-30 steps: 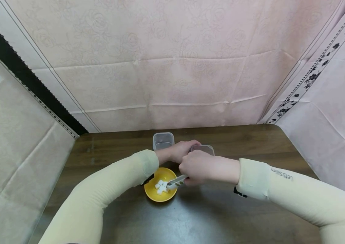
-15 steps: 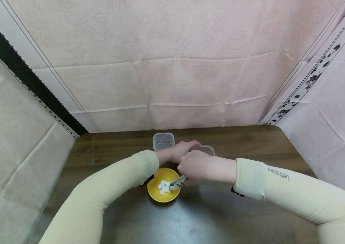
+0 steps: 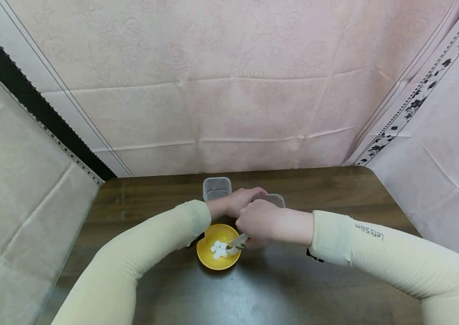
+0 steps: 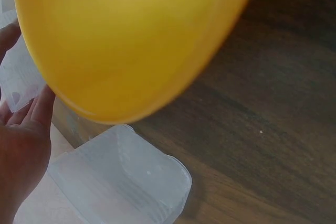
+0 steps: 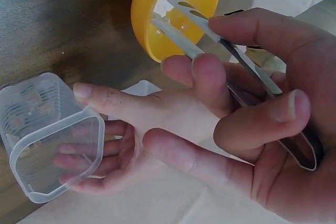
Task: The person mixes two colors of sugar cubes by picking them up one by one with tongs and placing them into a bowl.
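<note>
My right hand [image 3: 259, 221] grips a pair of metal tongs [image 5: 195, 18], its fingers curled about the two arms. The tong tips reach into a yellow bowl [image 3: 217, 232], at a small heap of white cubes [image 3: 219, 249]. The arms stand apart in the right wrist view; whether a cube is between the tips I cannot tell. My left hand [image 3: 238, 202] holds a clear plastic container [image 5: 94, 153] beyond the bowl, thumb on one side and fingers on the other. Faint pale patches show through that container's wall. In the head view my right hand partly hides it.
A second clear plastic container [image 3: 217, 185] stands behind the left wrist near the table's back edge. The wooden table [image 3: 314, 194] is bounded by cloth hangings [image 3: 229, 113] at the back and both sides.
The yellow bowl with its cubes has slid slightly to the right. My right hand has shifted a little left, tongs still in the bowl. The left hand stays in place.
</note>
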`<control>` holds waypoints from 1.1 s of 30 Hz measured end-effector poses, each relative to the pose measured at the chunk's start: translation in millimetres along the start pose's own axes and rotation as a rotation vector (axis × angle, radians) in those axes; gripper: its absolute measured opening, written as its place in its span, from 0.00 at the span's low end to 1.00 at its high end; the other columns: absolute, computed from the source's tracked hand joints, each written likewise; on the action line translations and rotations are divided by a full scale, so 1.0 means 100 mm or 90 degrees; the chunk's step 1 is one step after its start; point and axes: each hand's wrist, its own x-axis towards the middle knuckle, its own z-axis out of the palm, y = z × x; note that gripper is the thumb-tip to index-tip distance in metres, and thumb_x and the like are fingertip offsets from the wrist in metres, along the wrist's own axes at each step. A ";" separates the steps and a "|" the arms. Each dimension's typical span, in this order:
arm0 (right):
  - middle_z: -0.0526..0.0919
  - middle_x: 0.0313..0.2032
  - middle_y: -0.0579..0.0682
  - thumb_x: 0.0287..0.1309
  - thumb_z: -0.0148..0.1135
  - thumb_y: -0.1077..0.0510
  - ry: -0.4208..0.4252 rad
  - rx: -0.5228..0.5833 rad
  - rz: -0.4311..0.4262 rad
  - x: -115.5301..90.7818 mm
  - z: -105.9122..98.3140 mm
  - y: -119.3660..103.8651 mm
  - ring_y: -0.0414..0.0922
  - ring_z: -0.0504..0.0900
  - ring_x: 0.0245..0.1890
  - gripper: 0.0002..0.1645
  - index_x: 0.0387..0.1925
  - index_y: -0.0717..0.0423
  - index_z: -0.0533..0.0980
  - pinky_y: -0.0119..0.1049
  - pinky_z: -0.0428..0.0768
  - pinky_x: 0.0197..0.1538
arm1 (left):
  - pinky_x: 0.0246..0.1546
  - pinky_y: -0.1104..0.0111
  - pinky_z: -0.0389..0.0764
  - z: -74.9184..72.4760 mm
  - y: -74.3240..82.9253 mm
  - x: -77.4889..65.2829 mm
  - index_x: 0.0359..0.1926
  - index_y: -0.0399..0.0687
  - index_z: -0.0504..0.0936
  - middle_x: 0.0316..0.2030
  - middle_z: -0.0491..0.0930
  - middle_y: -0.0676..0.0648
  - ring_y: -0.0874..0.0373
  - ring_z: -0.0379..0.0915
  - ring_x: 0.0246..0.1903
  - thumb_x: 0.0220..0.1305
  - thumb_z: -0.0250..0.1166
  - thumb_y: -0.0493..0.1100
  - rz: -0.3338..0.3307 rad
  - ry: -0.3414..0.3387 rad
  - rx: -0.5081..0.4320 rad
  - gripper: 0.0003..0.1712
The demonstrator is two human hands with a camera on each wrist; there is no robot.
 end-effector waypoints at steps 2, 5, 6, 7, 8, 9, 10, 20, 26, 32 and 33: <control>0.71 0.16 0.40 0.63 0.73 0.44 0.001 0.015 0.001 -0.02 -0.01 0.02 0.40 0.68 0.17 0.15 0.27 0.48 0.84 0.32 0.74 0.23 | 0.71 0.54 0.75 0.00 0.01 0.00 0.76 0.47 0.68 0.70 0.78 0.44 0.48 0.76 0.68 0.75 0.67 0.44 -0.005 -0.001 0.000 0.33; 0.71 0.15 0.40 0.63 0.73 0.45 0.017 0.046 -0.001 -0.07 -0.01 0.06 0.39 0.68 0.16 0.16 0.24 0.48 0.83 0.31 0.73 0.23 | 0.71 0.54 0.75 0.00 0.01 0.00 0.76 0.48 0.68 0.70 0.78 0.45 0.49 0.75 0.68 0.76 0.66 0.45 -0.010 -0.001 -0.001 0.32; 0.70 0.14 0.39 0.63 0.73 0.45 0.026 0.052 -0.002 -0.09 0.00 0.08 0.39 0.68 0.16 0.16 0.23 0.47 0.82 0.32 0.72 0.23 | 0.71 0.55 0.75 0.00 0.02 0.00 0.76 0.49 0.68 0.70 0.78 0.46 0.49 0.75 0.68 0.77 0.65 0.45 -0.012 -0.002 0.000 0.32; 0.69 0.14 0.39 0.63 0.73 0.45 0.035 0.059 -0.004 -0.11 0.01 0.09 0.39 0.68 0.16 0.17 0.22 0.47 0.81 0.32 0.72 0.23 | 0.71 0.55 0.75 0.01 0.02 0.00 0.76 0.50 0.68 0.69 0.78 0.46 0.50 0.76 0.67 0.77 0.65 0.45 -0.016 -0.001 -0.002 0.32; 0.69 0.14 0.39 0.63 0.73 0.45 0.046 0.063 -0.003 -0.14 0.02 0.11 0.39 0.68 0.16 0.18 0.20 0.46 0.80 0.33 0.71 0.23 | 0.70 0.55 0.75 0.01 0.03 0.01 0.76 0.51 0.69 0.69 0.79 0.47 0.50 0.76 0.67 0.76 0.66 0.45 -0.020 0.000 -0.003 0.32; 0.69 0.13 0.38 0.63 0.73 0.45 0.055 0.064 -0.003 -0.16 0.03 0.13 0.39 0.68 0.16 0.19 0.20 0.46 0.80 0.33 0.72 0.23 | 0.70 0.55 0.76 0.01 0.03 0.01 0.76 0.51 0.69 0.69 0.79 0.47 0.50 0.76 0.66 0.76 0.67 0.44 -0.024 0.001 -0.004 0.32; 0.68 0.13 0.38 0.63 0.73 0.45 0.064 0.066 -0.002 -0.17 0.04 0.14 0.39 0.68 0.17 0.19 0.19 0.46 0.79 0.34 0.72 0.23 | 0.69 0.55 0.76 0.02 0.03 0.01 0.76 0.52 0.68 0.68 0.79 0.47 0.51 0.77 0.65 0.74 0.68 0.43 -0.026 0.002 -0.004 0.33; 0.68 0.14 0.36 0.59 0.74 0.46 0.168 0.060 -0.031 -0.40 0.14 0.14 0.37 0.68 0.17 0.18 0.19 0.44 0.77 0.35 0.70 0.22 | 0.59 0.66 0.82 0.04 -0.03 0.04 0.77 0.51 0.67 0.65 0.80 0.47 0.54 0.79 0.54 0.61 0.81 0.47 -0.024 0.005 0.001 0.47; 0.67 0.14 0.34 0.61 0.73 0.48 0.189 0.118 -0.026 -0.54 0.21 0.14 0.34 0.64 0.15 0.16 0.20 0.43 0.78 0.31 0.64 0.20 | 0.54 0.68 0.82 0.06 -0.04 0.03 0.76 0.52 0.66 0.64 0.80 0.47 0.56 0.79 0.50 0.59 0.83 0.50 -0.027 0.010 -0.006 0.50; 0.65 0.14 0.33 0.60 0.73 0.48 0.221 0.146 -0.020 -0.67 0.31 0.18 0.32 0.62 0.16 0.15 0.23 0.42 0.76 0.30 0.63 0.20 | 0.53 0.66 0.83 0.07 -0.03 0.03 0.76 0.52 0.66 0.65 0.79 0.45 0.55 0.79 0.50 0.57 0.84 0.49 -0.031 0.014 -0.014 0.51; 0.65 0.14 0.32 0.59 0.73 0.49 0.226 0.151 -0.020 -0.69 0.33 0.18 0.32 0.62 0.17 0.15 0.23 0.41 0.76 0.30 0.63 0.20 | 0.54 0.65 0.83 0.07 -0.03 0.03 0.77 0.52 0.66 0.66 0.79 0.45 0.55 0.79 0.50 0.57 0.84 0.49 -0.034 0.013 -0.016 0.51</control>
